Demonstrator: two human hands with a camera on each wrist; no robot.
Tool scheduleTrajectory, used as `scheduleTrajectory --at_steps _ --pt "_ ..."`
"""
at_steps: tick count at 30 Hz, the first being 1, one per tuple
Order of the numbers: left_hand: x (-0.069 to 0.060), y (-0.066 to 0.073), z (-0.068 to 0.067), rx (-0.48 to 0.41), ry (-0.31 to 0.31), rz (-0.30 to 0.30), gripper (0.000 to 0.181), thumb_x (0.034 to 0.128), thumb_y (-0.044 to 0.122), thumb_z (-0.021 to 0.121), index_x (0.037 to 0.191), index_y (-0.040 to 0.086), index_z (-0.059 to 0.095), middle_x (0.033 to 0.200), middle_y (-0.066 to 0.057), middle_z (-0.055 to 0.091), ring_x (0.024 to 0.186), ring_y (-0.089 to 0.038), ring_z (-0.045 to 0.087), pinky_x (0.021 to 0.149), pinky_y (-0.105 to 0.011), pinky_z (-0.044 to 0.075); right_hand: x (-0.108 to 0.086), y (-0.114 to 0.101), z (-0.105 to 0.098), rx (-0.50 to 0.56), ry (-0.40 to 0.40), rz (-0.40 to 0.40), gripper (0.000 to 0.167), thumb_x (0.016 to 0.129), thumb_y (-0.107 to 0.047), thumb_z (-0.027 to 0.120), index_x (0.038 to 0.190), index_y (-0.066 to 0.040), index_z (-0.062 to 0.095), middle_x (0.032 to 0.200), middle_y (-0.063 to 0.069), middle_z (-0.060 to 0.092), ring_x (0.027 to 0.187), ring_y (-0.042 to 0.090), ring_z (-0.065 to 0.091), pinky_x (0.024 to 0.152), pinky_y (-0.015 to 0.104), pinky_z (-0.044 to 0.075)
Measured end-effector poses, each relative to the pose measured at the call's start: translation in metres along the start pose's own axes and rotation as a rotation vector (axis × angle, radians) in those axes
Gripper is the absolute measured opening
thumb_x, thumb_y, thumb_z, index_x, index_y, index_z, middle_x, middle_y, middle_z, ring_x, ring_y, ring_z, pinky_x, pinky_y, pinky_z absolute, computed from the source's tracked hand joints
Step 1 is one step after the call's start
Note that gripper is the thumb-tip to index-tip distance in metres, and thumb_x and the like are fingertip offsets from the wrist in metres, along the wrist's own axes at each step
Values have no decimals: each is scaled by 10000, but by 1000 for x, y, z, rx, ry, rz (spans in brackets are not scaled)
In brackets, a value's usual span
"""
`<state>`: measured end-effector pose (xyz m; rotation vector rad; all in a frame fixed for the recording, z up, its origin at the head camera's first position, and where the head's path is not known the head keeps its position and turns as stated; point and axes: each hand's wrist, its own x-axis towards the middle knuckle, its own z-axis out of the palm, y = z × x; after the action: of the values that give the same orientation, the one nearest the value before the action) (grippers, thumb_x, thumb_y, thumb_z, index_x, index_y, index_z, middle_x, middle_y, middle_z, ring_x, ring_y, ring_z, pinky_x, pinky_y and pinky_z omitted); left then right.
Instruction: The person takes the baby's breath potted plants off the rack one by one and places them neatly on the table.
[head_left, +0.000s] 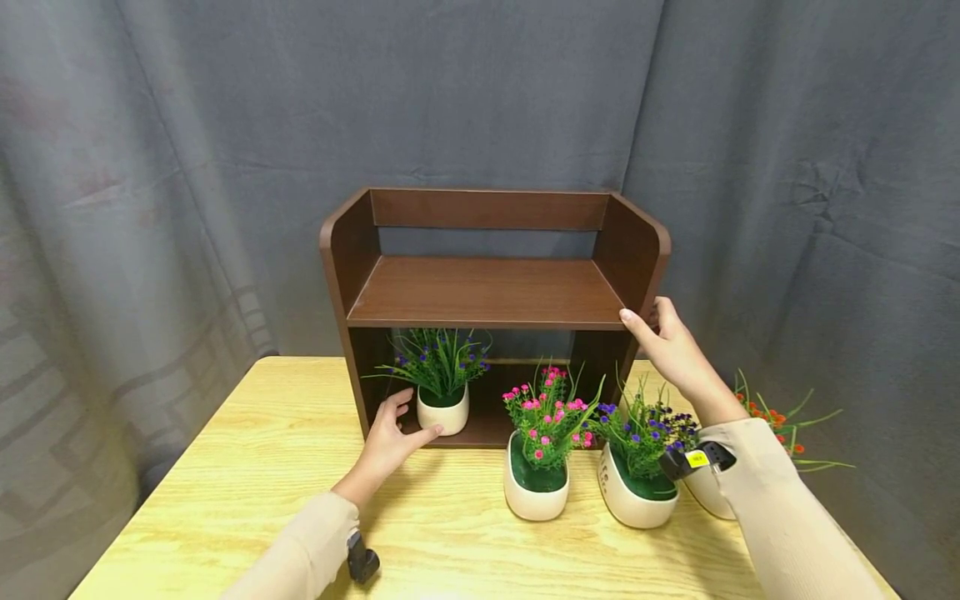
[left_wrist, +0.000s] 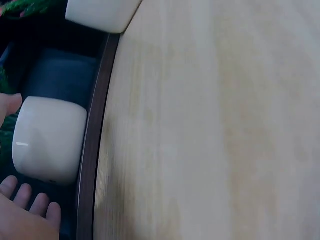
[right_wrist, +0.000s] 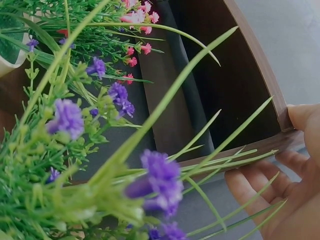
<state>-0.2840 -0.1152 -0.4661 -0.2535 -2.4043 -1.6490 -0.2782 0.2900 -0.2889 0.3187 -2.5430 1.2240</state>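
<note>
A dark brown two-tier shelf (head_left: 483, 292) stands on the table. In its lower compartment, toward the left, a white pot (left_wrist: 49, 140) holds a plant with blue-purple flowers (head_left: 442, 367). My left hand (head_left: 390, 442) is spread around this pot, its thumb at the front and the other fingers apart from it on the left. With my right hand (head_left: 671, 354) I hold the shelf's right side panel, thumb on the front edge and fingers against the outer face. In the right wrist view, purple flowers (right_wrist: 162, 180) partly cover the panel.
A pot with pink flowers (head_left: 536, 492) stands before the shelf on the wooden table (head_left: 225, 467). To its right are a purple-flowered pot (head_left: 637, 504) and an orange-flowered one (head_left: 708, 492), partly hidden by my right arm. Grey curtains (head_left: 480, 100) hang behind.
</note>
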Motion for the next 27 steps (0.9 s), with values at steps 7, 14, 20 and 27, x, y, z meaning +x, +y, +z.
scheduleTrajectory --at_steps 7,14,20,27 --pt "11 -3 2 -77 -68 -82 920 811 272 854 1518 30 318 1536 -224 325 1409 -401 320 1103 -555 339 1 0 0 -5 4 1 641 1055 -437 446 1392 86 291 1186 271 458 1053 395 490 829 456 400" --pt "23 -3 10 -101 -104 -83 956 784 234 864 1511 7 285 1474 -246 378 1355 -407 390 1054 -549 396 0 2 0 4 -2 7 652 1056 -435 445 1422 77 273 1208 273 453 1065 395 493 834 458 407" --pt "32 -2 17 -37 -74 -79 972 743 251 888 1483 -2 311 1402 -241 437 1266 -393 469 1040 -540 399 0 2 0 10 -10 17 667 1055 -445 445 1441 66 258 1237 276 442 1086 400 492 846 469 419" --pt "42 -3 21 -116 -91 -8 960 723 118 899 1478 31 312 1349 -209 493 1229 -354 508 1054 -480 386 0 1 0 2 3 5 649 1056 -436 446 1414 80 283 1217 277 457 1065 392 499 837 454 416"
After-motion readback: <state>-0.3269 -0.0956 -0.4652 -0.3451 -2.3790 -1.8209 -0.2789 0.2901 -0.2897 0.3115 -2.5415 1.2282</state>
